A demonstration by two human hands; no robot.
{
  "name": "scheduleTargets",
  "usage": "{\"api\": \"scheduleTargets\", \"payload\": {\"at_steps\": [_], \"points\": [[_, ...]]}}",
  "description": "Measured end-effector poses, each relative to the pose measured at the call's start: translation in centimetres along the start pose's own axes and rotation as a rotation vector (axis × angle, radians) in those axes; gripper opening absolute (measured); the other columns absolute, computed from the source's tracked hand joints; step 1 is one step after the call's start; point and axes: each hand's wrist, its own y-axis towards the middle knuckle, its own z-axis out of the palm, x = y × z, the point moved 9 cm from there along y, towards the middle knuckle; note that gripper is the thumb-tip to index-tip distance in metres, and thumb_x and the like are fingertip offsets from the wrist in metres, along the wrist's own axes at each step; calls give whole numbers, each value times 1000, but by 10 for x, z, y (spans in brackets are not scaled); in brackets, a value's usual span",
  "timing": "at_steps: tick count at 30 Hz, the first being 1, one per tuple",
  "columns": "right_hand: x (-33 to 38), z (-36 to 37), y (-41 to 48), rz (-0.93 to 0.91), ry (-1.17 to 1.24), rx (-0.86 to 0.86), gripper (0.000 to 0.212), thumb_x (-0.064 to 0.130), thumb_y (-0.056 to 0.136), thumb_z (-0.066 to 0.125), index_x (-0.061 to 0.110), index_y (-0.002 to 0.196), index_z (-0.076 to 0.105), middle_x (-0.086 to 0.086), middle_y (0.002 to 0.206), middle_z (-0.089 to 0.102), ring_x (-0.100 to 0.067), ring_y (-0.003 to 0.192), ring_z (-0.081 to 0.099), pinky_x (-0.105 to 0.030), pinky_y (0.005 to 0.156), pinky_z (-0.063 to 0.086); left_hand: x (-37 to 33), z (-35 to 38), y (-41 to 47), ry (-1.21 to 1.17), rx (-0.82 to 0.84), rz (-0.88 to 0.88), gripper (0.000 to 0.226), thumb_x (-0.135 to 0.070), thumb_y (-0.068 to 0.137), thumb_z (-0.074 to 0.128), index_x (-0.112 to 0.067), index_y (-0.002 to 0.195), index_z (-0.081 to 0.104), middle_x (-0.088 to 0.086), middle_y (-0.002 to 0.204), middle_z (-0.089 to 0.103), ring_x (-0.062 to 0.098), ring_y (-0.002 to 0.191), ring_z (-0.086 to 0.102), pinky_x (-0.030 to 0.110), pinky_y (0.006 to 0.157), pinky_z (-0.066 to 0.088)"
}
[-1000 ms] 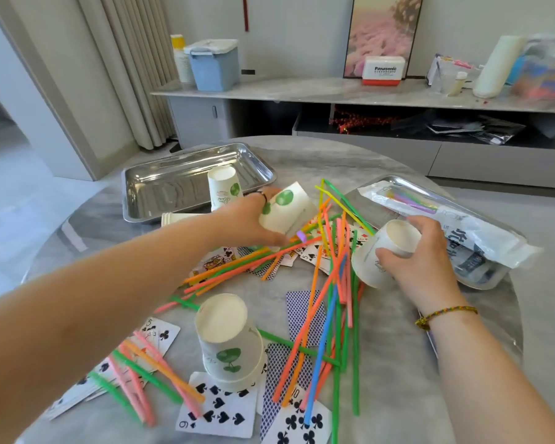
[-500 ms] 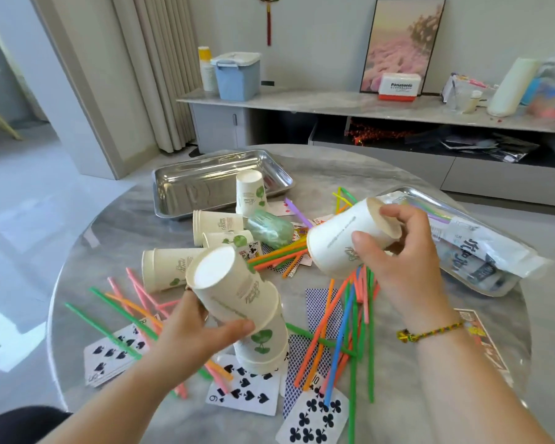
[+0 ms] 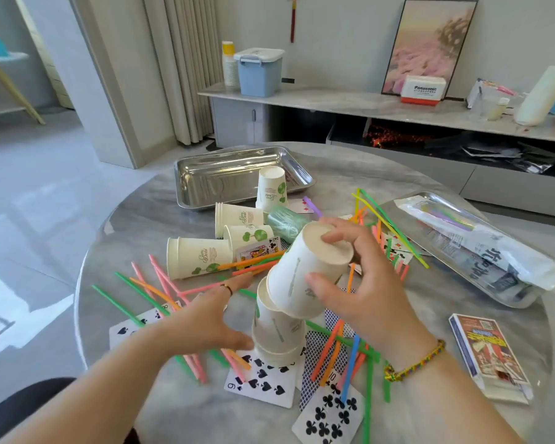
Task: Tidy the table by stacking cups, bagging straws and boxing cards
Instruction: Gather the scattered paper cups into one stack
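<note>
This is a home living room. Beyond the far edge of the round marble table (image 3: 350, 174) runs a long, low media cabinet (image 3: 350, 104) with a stone top. A framed picture (image 3: 430, 43) leans on the wall above it, and a lidded blue storage box (image 3: 259, 72) sits at its left end. There are pleated floor-length curtains (image 3: 180, 68), a red hanging ornament (image 3: 293, 17) and glossy pale floor tiles (image 3: 45, 187). Playing cards (image 3: 263, 379) and paper cups (image 3: 199, 256) litter the table.

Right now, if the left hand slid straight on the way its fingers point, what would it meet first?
Probably the orange straws just beyond the fingertips of the left hand, before the king card; depth is hard to judge.
</note>
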Motion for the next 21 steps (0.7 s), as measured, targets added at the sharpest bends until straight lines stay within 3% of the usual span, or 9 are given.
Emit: {"api": "scheduleTargets", "payload": {"at_steps": [3,6,8,10,12,15,17,21], "points": [[-6,24,-4,-13,-160,129,27,43,59,55,38,84,45,38,112,40,20,107,39,4,89,23,18,-38,-2,79,-116,-49,72,-15,80,66,-27,139,27,-15,132,35,10,126,39,12,91,26],[-18,47,-8,-22,-344,262,27,50,60,47,41,85,42,36,112,37,10,106,36,5,91,17,35,-75,2,97,-310,-118,56,-10,83,60,-22,133,39,-1,132,44,21,101,54,23,85,37],[-26,57,-13,-15,-403,326,36,53,59,41,33,89,45,27,114,38,10,106,32,7,90,12,43,-93,9,138,-434,-108,55,-7,80,62,-16,131,42,6,135,42,23,110,48,23,89,35],[-30,62,-14,2,-405,357,42,52,59,40,28,92,47,21,115,40,17,101,30,9,87,11,50,-102,19,201,-496,-113,65,-10,77,67,-14,135,37,7,142,34,25,128,35,30,104,27],[-33,63,-15,29,-378,367,35,50,61,46,30,90,43,20,113,42,24,99,29,10,85,12,58,-105,29,229,-512,-153,76,-15,75,69,-17,140,28,5,149,22,26,136,23,36,111,20],[-36,62,-15,40,-357,381,26,39,65,55,33,86,41,34,110,36,34,102,22,10,84,13,73,-104,39,142,-527,-187,85,-19,72,73,-19,141,24,5,152,13,26,138,16,37,112,17],[-37,62,-14,59,-344,388,26,37,65,56,41,83,37,38,111,32,34,104,22,10,84,14,80,-101,43,53,-521,-201,88,-19,70,76,-19,141,24,7,151,15,25,137,20,35,111,19],[-40,63,-13,73,-350,393,26,53,59,44,48,83,34,41,114,30,33,107,21,10,85,13,84,-97,47,-11,-460,-197,88,-7,69,74,-18,141,25,12,141,29,27,124,37,34,98,34]]}}
